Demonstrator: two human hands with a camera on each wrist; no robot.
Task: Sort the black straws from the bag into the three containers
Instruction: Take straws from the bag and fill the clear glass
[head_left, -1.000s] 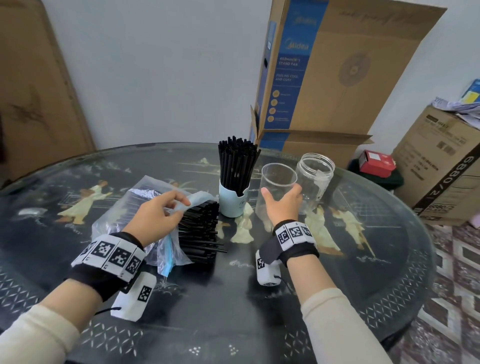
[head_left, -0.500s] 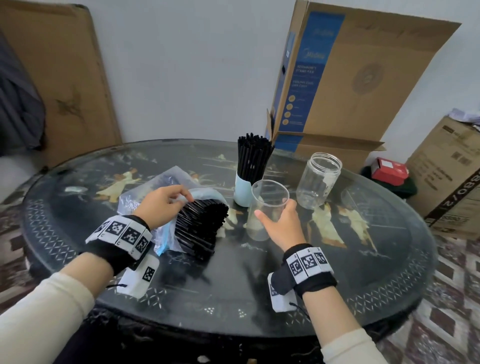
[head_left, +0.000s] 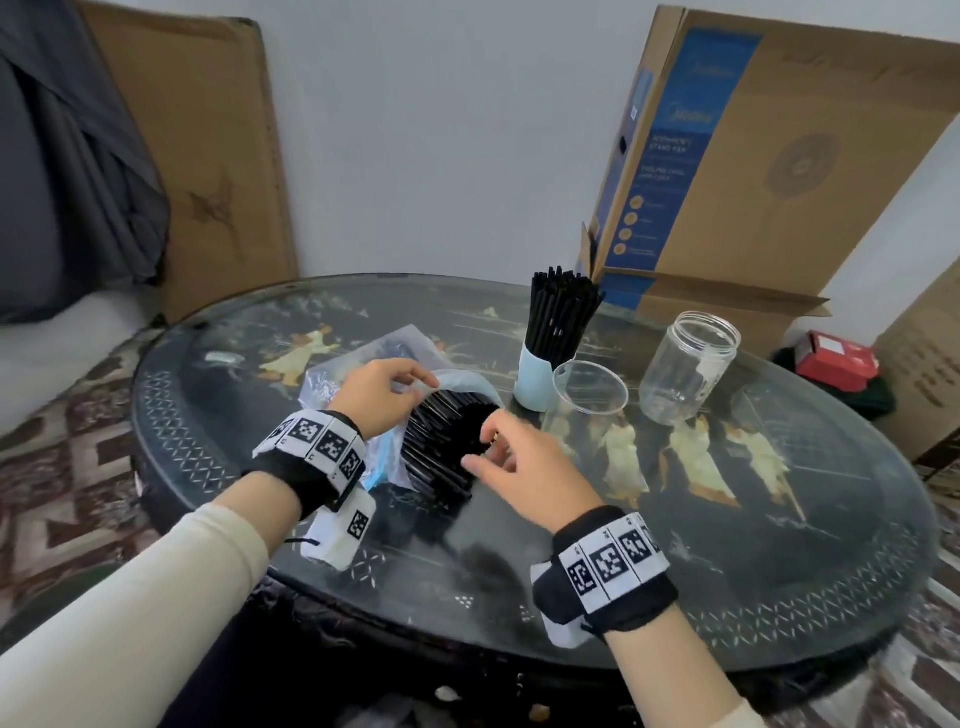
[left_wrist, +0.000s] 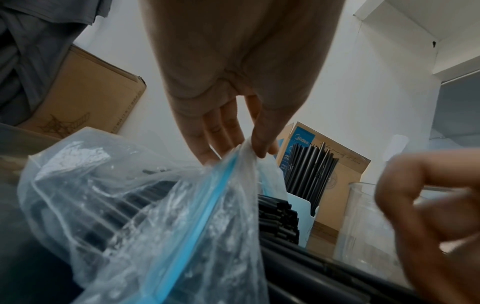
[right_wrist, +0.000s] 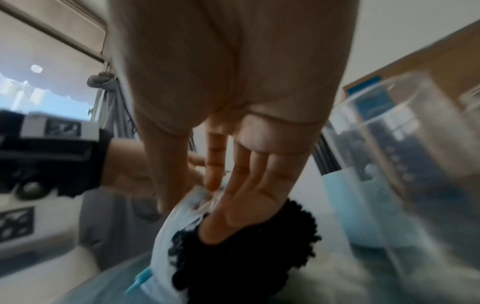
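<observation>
Your right hand has its grip released, fingers spread and loosely bent, fingertips at the exposed ends of the straws sticking out of the bag; nothing is pinched yet. The bundle lies just left of that hand, its long axis running from the near right, where the cut ends face you, back to the far left into the bag. So, as I judge it, your right hand is the nearer one for the pull, drawing along that axis toward you and to the right. Your left hand grasps the bag's rim between thumb and fingers, lifting the mouth open over the straws. To the right, close by, stands the clear cup, empty; behind it the blue holder already packed with upright straws; farther right the jar, empty, all on the desk.

Half a second ago your right hand was wrapped around the cup; it has let go and crossed left to the bundle, and the cup stands where it was set.
</observation>
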